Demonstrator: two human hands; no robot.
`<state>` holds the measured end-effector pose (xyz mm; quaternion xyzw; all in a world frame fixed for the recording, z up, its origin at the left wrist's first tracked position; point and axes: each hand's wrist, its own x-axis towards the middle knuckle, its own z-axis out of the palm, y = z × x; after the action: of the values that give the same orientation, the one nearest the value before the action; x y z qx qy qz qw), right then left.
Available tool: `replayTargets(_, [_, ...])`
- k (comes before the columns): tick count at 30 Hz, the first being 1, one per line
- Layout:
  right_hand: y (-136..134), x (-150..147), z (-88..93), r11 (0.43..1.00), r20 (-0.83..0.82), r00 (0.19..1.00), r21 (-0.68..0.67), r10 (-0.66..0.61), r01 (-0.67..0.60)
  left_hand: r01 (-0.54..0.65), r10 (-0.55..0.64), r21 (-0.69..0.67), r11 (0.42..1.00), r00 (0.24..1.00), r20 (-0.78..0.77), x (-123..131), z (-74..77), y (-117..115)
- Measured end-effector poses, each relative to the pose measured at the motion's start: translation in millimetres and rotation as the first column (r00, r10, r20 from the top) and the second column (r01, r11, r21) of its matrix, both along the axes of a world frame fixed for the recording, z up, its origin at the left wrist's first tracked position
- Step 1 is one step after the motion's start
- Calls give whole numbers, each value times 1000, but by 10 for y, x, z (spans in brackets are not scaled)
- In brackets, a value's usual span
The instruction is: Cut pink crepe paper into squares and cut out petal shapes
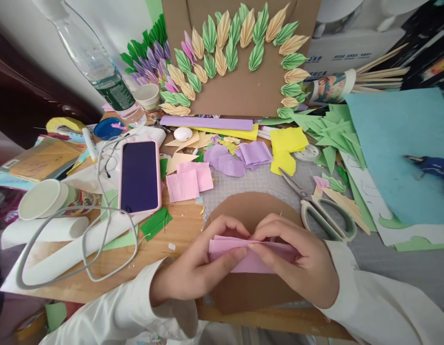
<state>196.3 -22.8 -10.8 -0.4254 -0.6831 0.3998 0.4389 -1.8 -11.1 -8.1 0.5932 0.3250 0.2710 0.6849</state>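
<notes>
Pink paper [251,254] lies crosswise; both hands' fingers [243,232] pinch it.

1. The bare left hand [202,261] comes in from the lower left, fingers curled, thumb pressed flat against them in a pinch.
2. The bare right hand [297,261] mirrors it from the lower right, fingers bent down, thumb closed against them.
3. The fingertips of both hands meet in the middle, knuckles raised.
4. Long off-white fabric sleeves [380,302] cover both forearms to the wrists.
</notes>
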Motion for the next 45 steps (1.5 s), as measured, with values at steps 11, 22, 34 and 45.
replayTargets(11, [17,-5,24,1000,-10,1000,-22,3,-3,41,-39,9,999,984,-173,48,-9,-10])
replayTargets(22, [190,593,-27,873,570,667,381,-481,304,-402,384,-103,910,910,-154,36,-43,14])
replayTargets(34, [45,961,-254,944,906,332,166,-260,285,-574,574,25,818,812,-107,34,-116,42])
replayTargets(45, [-149,899,292,841,595,762,-250,-257,479,-666,671,78,742,738,-75,34,-118,39])
